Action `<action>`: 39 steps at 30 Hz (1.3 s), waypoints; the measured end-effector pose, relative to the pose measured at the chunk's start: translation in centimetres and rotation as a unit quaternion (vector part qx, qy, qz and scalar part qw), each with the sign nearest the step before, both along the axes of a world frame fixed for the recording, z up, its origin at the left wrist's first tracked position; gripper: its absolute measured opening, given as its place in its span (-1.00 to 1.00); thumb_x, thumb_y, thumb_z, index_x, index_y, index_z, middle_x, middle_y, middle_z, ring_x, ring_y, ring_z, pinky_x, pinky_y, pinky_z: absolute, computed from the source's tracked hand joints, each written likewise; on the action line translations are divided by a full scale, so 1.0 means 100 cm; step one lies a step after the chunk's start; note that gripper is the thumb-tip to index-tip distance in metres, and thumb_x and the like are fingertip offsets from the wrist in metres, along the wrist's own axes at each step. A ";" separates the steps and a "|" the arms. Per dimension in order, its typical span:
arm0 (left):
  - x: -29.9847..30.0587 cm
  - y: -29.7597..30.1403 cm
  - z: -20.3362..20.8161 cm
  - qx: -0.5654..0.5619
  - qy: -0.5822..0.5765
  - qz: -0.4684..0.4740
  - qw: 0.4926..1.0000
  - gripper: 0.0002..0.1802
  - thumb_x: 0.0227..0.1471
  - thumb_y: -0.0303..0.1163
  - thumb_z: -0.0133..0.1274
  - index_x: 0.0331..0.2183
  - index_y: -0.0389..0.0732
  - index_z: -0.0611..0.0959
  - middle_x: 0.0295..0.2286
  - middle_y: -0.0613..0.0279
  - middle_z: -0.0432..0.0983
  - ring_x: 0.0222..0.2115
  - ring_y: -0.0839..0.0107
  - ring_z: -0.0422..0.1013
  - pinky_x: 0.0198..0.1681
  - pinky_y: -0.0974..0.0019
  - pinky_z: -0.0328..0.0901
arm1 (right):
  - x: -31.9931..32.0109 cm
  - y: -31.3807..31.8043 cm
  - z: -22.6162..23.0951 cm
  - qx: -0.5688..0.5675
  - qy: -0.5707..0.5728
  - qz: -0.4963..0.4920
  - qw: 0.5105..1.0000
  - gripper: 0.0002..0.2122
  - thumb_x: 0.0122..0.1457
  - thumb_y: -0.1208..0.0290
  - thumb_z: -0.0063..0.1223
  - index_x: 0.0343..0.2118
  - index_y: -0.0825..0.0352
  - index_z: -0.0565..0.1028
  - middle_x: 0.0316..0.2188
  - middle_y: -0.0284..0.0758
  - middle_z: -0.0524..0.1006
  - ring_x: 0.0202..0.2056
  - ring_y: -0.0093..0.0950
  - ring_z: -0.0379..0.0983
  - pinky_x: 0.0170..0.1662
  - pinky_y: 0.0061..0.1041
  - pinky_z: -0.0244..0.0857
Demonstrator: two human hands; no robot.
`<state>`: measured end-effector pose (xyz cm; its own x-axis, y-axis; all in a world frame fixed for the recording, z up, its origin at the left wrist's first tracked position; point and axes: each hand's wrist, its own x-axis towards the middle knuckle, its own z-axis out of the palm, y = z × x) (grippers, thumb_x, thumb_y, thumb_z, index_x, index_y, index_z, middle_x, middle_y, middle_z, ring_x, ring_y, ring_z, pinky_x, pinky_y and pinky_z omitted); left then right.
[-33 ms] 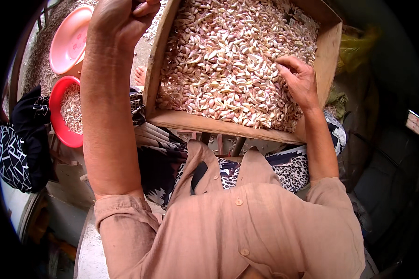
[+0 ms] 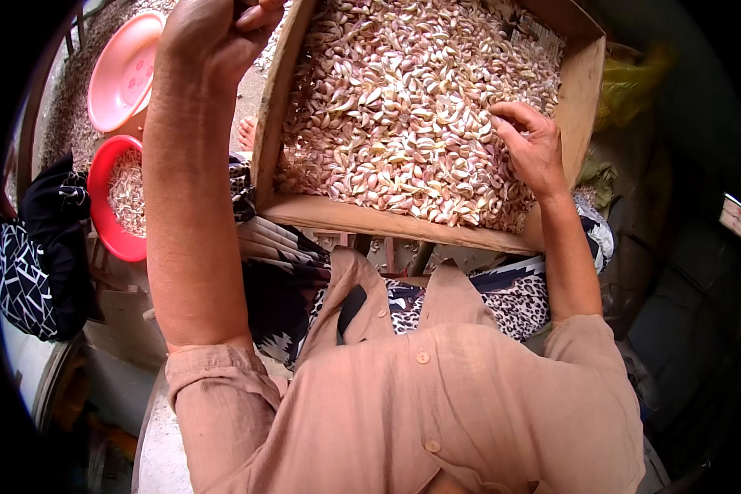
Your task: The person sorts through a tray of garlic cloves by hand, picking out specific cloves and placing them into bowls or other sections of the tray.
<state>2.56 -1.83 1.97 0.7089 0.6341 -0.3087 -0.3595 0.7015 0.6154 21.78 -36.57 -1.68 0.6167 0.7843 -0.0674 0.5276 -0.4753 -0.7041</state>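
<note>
A wooden tray (image 2: 370, 218) full of garlic cloves (image 2: 412, 115) lies in front of me, its near rim by my lap. Over the right part of the cloves is my right hand (image 2: 535, 148), knuckles bent. Its thumb and forefinger reach toward the cloves with a small gap between them, and nothing shows in that gap. My left hand (image 2: 222, 41) is raised beyond the tray's left wall at the upper edge. Its fingers are curled and partly cut off by the frame, so anything inside them is hidden.
Left of my forearm stand a pink basin (image 2: 123, 74) and a red basin (image 2: 107, 214) holding small pale pieces. A bare foot (image 2: 246, 133) shows beside the tray. Dark patterned fabric (image 2: 37, 263) is at far left, a yellow bag (image 2: 630, 86) right of the tray.
</note>
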 end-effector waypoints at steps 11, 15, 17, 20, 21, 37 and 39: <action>0.025 -0.017 -0.036 -0.025 0.047 -0.077 0.996 -0.75 0.41 -0.26 -0.12 -0.29 -0.22 0.45 -0.50 0.11 0.44 -0.68 0.49 0.27 -0.78 0.57 0.06 | 0.016 -0.012 -0.010 0.041 -0.040 0.040 0.998 -0.86 0.21 0.46 0.22 -0.21 0.36 0.65 -0.27 -0.26 0.66 -0.23 -0.42 0.60 -0.11 -0.47 0.44; 0.028 -0.012 -0.046 -0.022 0.067 -0.072 0.995 -0.77 0.41 -0.29 -0.14 -0.28 -0.22 0.44 -0.48 0.09 0.45 -0.67 0.49 0.27 -0.77 0.58 0.08 | 0.032 -0.013 -0.030 0.078 -0.056 0.002 0.995 -0.78 0.26 0.31 0.22 -0.13 0.32 0.65 -0.15 -0.28 0.63 -0.08 -0.40 0.54 0.04 -0.45 0.37; 0.030 -0.011 -0.048 -0.016 0.084 -0.074 0.994 -0.76 0.41 -0.29 -0.14 -0.30 -0.22 0.45 -0.49 0.10 0.45 -0.66 0.48 0.28 -0.77 0.58 0.09 | 0.040 -0.016 -0.044 0.106 -0.006 -0.053 0.993 -0.72 0.30 0.24 0.20 -0.08 0.34 0.63 -0.11 -0.30 0.60 -0.05 -0.45 0.50 0.06 -0.45 0.35; 0.037 -0.013 -0.052 -0.009 0.086 -0.083 0.993 -0.73 0.41 -0.28 -0.14 -0.34 -0.21 0.47 -0.51 0.11 0.46 -0.66 0.48 0.30 -0.77 0.59 0.09 | 0.061 -0.031 -0.067 0.121 0.069 -0.153 0.978 -0.67 0.33 0.22 0.16 -0.01 0.38 0.60 -0.09 -0.28 0.58 0.00 -0.48 0.46 0.10 -0.47 0.31; 0.039 -0.013 -0.054 -0.012 0.076 -0.087 0.993 -0.76 0.40 -0.29 -0.12 -0.32 -0.21 0.46 -0.51 0.11 0.46 -0.67 0.48 0.30 -0.78 0.58 0.09 | 0.070 -0.038 -0.073 0.133 0.062 -0.165 0.975 -0.65 0.33 0.21 0.15 0.01 0.39 0.59 -0.07 -0.26 0.58 0.00 -0.46 0.46 0.11 -0.46 0.31; 0.026 0.001 -0.055 0.014 0.100 -0.128 0.987 -0.74 0.41 -0.26 -0.13 -0.28 -0.26 0.43 -0.41 0.12 0.45 -0.52 0.42 0.36 -0.67 0.57 0.19 | 0.035 -0.063 -0.081 0.108 0.025 -0.239 0.965 -0.40 0.40 -0.06 -0.11 0.22 0.45 0.32 0.05 -0.11 0.48 0.02 -0.29 0.44 0.02 -0.38 0.38; 0.027 -0.008 -0.045 0.008 0.112 -0.121 0.986 -0.77 0.40 -0.29 -0.14 -0.26 -0.25 0.42 -0.38 0.08 0.46 -0.51 0.39 0.39 -0.67 0.57 0.19 | 0.016 -0.044 -0.067 0.143 0.141 -0.242 0.949 -0.33 0.38 -0.16 -0.13 0.25 0.41 0.26 -0.01 -0.22 0.44 -0.09 -0.42 0.43 -0.11 -0.49 0.43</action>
<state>5.22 -2.66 -2.49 0.7551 0.4605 -0.4666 -0.0358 0.7396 0.6721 23.39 -40.95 -8.40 0.8987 0.4247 -0.1094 0.0684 -0.3820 -0.9216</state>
